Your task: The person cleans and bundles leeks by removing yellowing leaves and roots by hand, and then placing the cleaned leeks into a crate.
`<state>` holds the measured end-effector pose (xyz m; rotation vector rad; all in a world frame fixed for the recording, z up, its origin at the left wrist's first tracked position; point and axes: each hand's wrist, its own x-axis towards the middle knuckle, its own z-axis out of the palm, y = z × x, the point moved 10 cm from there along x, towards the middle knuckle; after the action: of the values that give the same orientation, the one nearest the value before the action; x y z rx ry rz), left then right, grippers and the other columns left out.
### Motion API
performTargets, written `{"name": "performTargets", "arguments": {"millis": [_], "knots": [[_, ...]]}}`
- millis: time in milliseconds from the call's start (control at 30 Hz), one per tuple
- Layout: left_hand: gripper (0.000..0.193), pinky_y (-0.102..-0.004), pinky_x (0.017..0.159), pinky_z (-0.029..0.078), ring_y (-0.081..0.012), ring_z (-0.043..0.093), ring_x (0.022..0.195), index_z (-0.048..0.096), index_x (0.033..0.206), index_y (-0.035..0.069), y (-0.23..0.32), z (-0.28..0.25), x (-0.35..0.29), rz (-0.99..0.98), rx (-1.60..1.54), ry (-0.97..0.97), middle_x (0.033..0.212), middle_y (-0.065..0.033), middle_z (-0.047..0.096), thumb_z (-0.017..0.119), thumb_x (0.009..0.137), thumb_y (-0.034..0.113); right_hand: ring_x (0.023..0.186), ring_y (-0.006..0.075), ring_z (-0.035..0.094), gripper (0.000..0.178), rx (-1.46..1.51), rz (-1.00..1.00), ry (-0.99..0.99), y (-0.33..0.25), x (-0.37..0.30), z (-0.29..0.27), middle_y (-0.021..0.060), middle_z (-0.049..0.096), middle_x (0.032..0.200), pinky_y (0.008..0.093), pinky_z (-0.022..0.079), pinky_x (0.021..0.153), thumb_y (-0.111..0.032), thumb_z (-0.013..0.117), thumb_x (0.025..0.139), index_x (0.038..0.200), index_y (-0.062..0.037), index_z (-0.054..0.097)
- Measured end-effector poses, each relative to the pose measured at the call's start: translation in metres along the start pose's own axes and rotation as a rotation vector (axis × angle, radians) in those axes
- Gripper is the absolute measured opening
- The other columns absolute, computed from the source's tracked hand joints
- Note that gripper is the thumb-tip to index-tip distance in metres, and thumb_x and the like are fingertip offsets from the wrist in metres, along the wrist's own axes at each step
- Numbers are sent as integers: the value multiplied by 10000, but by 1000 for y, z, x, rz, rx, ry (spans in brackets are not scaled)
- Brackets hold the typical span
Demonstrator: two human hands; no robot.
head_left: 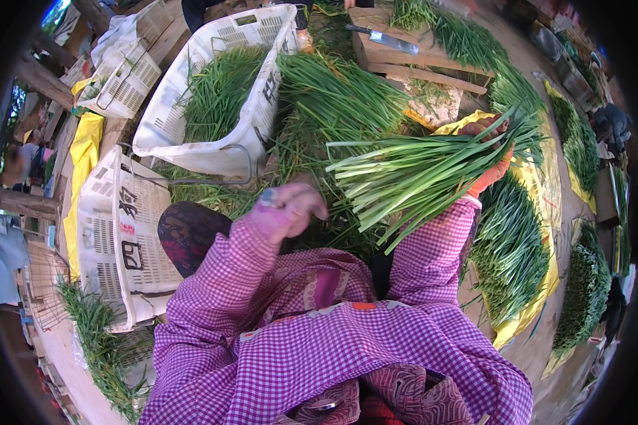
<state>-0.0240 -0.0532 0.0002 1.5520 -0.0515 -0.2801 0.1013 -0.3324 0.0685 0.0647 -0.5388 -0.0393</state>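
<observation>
My right hand [490, 166], in an orange glove, is wrapped round a bunch of garlic chives [411, 173]. The pale stem ends fan out to the left, and the green leaf tips stick out past the hand on the right. My left hand [288, 208] hangs over my lap, apart from the bunch, its fingers curled in; what they hold, if anything, is hidden. Beyond both hands lies a large loose heap of garlic chives [344, 92]. Cut leaves litter the ground below my hands.
A white plastic crate [156, 142] with greens inside stands ahead on the left, and another white crate [96, 227] is nearer. A knife [397, 42] lies on a wooden stool [376, 60] at the far side. Chive piles [510, 248] rest on yellow sheeting [546, 287] at right.
</observation>
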Motion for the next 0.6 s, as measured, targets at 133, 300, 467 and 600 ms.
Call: {"name": "performTargets", "arguments": {"millis": [133,300,467,600], "knots": [[326,-196,427,311,-63,373,451,583,871,18,9,-119,-18,331,-107,460,607,-9,507,542,875,342,680,103,545,298,29,-61,-2,-17,-2,11,-3,555,805,245,462,695,-117,649,768,1032,-42,533],[318,-298,788,452,-167,547,901,560,1076,45,12,-155,-18,-159,417,595,1008,-109,589,601,834,249,713,92,503,217,59,56,-90,0,3,8,-32,501,756,286,418,768,-276,563,852,959,-95,508],[476,-307,764,455,-181,563,932,481,1201,104,97,-44,12,587,518,308,1044,-87,578,642,798,300,669,102,469,254,42,104,-12,18,3,2,-7,510,785,273,404,680,-275,605,833,957,-69,524],[396,-233,587,466,-146,586,664,535,1155,59,112,36,21,329,809,59,900,-102,632,613,772,126,661,102,476,273,-78,86,28,22,1,-1,-4,521,794,292,414,670,-303,599,837,971,-71,547]]}}
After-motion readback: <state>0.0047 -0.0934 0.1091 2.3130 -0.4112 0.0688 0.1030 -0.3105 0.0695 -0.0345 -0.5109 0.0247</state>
